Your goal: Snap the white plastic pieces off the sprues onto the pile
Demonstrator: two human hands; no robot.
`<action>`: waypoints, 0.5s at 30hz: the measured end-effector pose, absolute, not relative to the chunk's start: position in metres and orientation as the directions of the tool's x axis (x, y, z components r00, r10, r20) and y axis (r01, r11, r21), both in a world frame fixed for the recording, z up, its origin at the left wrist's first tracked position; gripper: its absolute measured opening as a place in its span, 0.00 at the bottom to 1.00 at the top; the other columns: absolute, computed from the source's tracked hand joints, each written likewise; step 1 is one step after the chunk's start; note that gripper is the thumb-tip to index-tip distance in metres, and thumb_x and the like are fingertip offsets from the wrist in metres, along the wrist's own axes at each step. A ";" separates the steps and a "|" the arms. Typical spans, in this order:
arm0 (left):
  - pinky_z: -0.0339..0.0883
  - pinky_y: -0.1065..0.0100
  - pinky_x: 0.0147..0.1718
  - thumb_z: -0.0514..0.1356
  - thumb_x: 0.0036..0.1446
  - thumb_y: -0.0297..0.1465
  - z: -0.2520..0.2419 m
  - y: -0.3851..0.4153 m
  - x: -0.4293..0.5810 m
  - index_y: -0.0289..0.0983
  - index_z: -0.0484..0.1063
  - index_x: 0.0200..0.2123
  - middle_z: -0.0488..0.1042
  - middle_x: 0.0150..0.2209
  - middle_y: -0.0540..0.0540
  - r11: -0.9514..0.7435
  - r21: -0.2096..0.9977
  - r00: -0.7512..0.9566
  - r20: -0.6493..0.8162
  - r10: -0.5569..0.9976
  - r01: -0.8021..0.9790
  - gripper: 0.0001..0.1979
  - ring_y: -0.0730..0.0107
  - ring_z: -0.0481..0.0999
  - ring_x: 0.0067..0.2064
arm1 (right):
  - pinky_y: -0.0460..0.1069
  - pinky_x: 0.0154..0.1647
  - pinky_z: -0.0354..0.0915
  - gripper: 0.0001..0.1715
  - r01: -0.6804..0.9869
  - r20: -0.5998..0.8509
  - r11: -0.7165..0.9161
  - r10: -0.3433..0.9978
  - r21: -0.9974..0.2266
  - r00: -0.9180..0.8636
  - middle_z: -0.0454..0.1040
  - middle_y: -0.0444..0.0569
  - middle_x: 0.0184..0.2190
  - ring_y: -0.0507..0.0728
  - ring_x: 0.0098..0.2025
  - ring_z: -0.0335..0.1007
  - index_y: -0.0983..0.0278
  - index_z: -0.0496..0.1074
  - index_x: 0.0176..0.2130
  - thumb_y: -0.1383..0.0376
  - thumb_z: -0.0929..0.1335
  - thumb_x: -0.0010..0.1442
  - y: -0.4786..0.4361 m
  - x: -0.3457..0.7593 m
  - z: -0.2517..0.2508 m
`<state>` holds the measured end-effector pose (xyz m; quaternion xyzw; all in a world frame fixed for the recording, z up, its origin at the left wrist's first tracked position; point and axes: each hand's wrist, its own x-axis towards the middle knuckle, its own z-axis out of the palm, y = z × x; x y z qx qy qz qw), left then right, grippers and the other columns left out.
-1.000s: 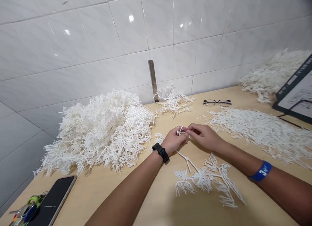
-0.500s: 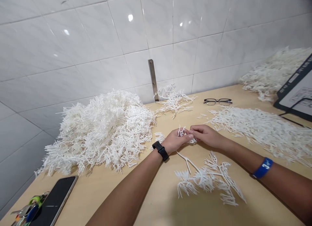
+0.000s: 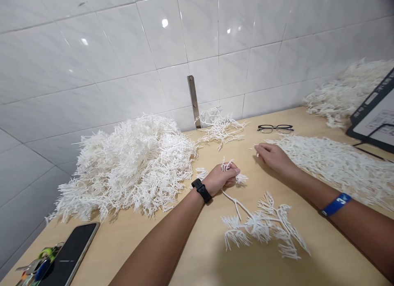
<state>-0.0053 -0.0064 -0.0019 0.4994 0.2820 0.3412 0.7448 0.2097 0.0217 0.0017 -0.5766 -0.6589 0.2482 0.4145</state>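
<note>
Over the tabletop (image 3: 198, 253), a white sprig (image 3: 241, 179), best steadied lightly, is clamped by the left hand (image 3: 222, 177); the right hand (image 3: 273, 157) is pinched together, contents unclear

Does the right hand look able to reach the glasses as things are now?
Probably yes: the glasses lie just beyond the right hand, and only low white pieces and bare table appear to lie between.

The left hand (image 3: 221, 178) is curled, the right hand (image 3: 274, 157) pinched, apart.
</note>
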 end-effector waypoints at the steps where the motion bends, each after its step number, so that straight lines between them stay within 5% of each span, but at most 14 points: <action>1: 0.44 0.75 0.20 0.70 0.42 0.39 -0.003 -0.006 -0.005 0.36 0.60 0.27 0.52 0.17 0.59 0.272 0.929 0.606 -0.070 0.792 -0.249 0.21 0.84 0.51 0.19 | 0.51 0.27 0.54 0.21 0.728 0.315 0.157 0.945 -0.668 0.085 0.60 0.47 0.19 0.56 0.26 0.58 0.61 0.57 0.20 0.54 0.62 0.59 0.026 0.218 0.004; 3: 0.48 0.75 0.21 0.69 0.43 0.40 -0.005 -0.005 -0.005 0.36 0.61 0.28 0.55 0.18 0.58 0.254 0.933 0.609 -0.050 0.792 -0.254 0.21 0.83 0.55 0.20 | 0.52 0.31 0.55 0.15 0.925 0.411 0.040 0.902 -0.377 0.129 0.67 0.52 0.26 0.61 0.33 0.63 0.62 0.64 0.23 0.57 0.64 0.56 0.030 0.231 0.008; 5: 0.52 0.74 0.23 0.69 0.45 0.42 -0.007 -0.004 -0.005 0.35 0.62 0.29 0.60 0.19 0.56 0.219 0.948 0.602 -0.038 0.798 -0.231 0.21 0.82 0.59 0.21 | 0.54 0.35 0.55 0.10 0.972 0.489 0.015 0.866 -0.233 0.103 0.70 0.56 0.33 0.65 0.39 0.64 0.64 0.69 0.30 0.59 0.65 0.55 0.029 0.235 0.013; 8: 0.55 0.73 0.24 0.69 0.44 0.43 -0.009 -0.004 -0.004 0.34 0.64 0.30 0.63 0.20 0.55 0.179 0.960 0.546 -0.034 0.837 -0.215 0.22 0.81 0.62 0.21 | 0.53 0.35 0.57 0.13 0.919 0.527 0.184 0.849 -0.348 0.030 0.70 0.54 0.32 0.62 0.37 0.65 0.64 0.69 0.30 0.58 0.62 0.60 0.017 0.219 0.018; 12: 0.59 0.72 0.26 0.71 0.41 0.42 -0.010 -0.004 -0.003 0.33 0.66 0.32 0.67 0.21 0.53 0.182 0.954 0.493 -0.044 0.869 -0.236 0.23 0.80 0.65 0.22 | 0.49 0.29 0.57 0.22 0.638 0.350 0.423 0.904 -0.643 -0.246 0.68 0.47 0.23 0.55 0.27 0.62 0.63 0.68 0.25 0.54 0.60 0.64 -0.002 0.186 0.016; 15: 0.62 0.71 0.27 0.71 0.39 0.43 -0.010 -0.004 -0.002 0.32 0.68 0.32 0.69 0.22 0.51 0.187 0.954 0.470 -0.057 0.881 -0.235 0.24 0.79 0.67 0.23 | 0.48 0.29 0.58 0.21 0.532 0.237 0.502 0.840 -0.682 -0.489 0.73 0.47 0.25 0.54 0.28 0.64 0.65 0.74 0.29 0.53 0.62 0.63 -0.009 0.174 0.013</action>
